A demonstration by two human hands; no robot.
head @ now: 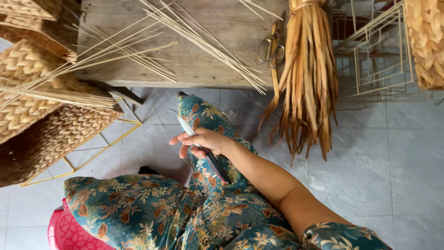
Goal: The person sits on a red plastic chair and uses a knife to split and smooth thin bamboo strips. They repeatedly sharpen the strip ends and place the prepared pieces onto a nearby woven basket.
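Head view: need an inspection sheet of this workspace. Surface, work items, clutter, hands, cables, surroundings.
Surface: worn wooden bench on a grey tiled floor.
Work items: knife with a pale blade and dark handle, lying over the person's knee.
Clutter: thin pale sticks fanned over the bench; scissors at its right edge; bundle of dried tan leaves hanging off the edge.
Hands: right hand is closed on the knife where blade meets handle; left hand not in view.
Cables: nothing seen.
Surroundings: woven baskets at left, another basket at top right, white wire frames, a red plastic stool under the person.
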